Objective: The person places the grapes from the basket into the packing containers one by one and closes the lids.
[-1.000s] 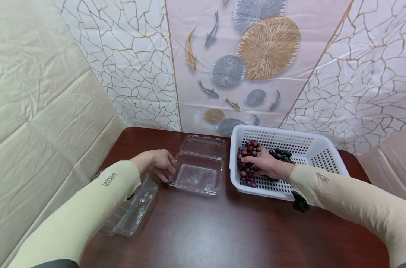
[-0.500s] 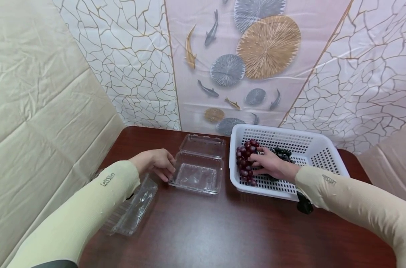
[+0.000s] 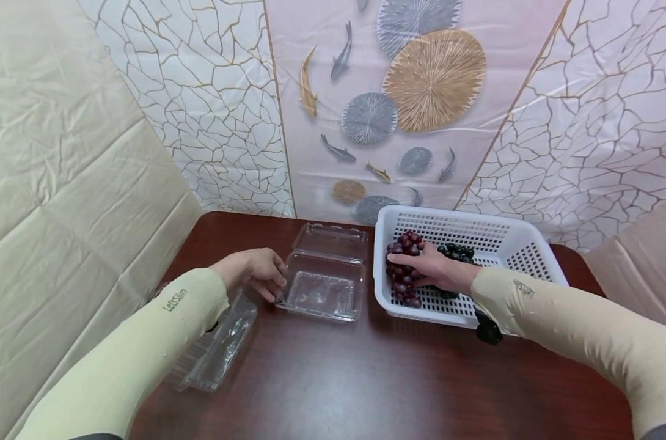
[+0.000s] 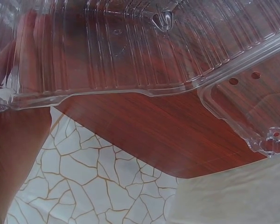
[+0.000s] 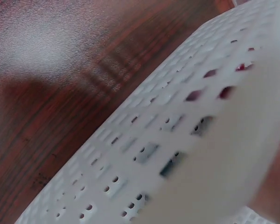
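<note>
The right hand grips red grapes; hard pulling may detach some. Whether the left hand grips the clear container is unclear.

Reddish-purple grapes and nearly black grapes show against a white basket patterned with rows of slotted holes. The table is dark reddish-brown, streaked with darker grain, and its colour shows through the open container and the other container, both colourless. The sleeves are pale cream with dark lettering. The back cloth is white, veined with golden-brown crack lines; its pale pink panel carries rayed discs in gold and grey, and fish in the same two colours. The left cloth is plain beige.
</note>
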`<state>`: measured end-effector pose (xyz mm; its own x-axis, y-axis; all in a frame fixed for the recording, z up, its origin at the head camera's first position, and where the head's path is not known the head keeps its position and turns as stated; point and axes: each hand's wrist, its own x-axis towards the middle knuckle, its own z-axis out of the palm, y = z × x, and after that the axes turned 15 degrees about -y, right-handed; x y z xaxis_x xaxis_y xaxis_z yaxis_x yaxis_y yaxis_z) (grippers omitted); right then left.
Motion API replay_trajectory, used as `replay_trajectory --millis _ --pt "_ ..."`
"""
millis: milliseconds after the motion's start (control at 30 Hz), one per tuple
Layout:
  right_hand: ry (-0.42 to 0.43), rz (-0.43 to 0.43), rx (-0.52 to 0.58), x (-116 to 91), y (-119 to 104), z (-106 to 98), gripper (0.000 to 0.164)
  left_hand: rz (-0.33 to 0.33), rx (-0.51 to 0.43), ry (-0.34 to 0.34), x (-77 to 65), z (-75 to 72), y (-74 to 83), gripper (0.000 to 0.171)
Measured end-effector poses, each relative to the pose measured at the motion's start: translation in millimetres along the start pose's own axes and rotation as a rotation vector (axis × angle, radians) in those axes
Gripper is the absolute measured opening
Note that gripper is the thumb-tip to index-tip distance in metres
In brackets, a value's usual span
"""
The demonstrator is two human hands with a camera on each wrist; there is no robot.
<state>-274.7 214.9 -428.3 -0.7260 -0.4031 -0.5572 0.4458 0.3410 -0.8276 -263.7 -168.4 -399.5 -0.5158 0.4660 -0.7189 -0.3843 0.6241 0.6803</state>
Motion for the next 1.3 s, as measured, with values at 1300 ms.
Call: replay_trajectory --millis 1300 --pt "-0.237 -0.266 0.275 -42.3 -27.3 -19.0 0.046 0.04 -0.038 0.03 -4.0 -5.3 -10.0 0.032"
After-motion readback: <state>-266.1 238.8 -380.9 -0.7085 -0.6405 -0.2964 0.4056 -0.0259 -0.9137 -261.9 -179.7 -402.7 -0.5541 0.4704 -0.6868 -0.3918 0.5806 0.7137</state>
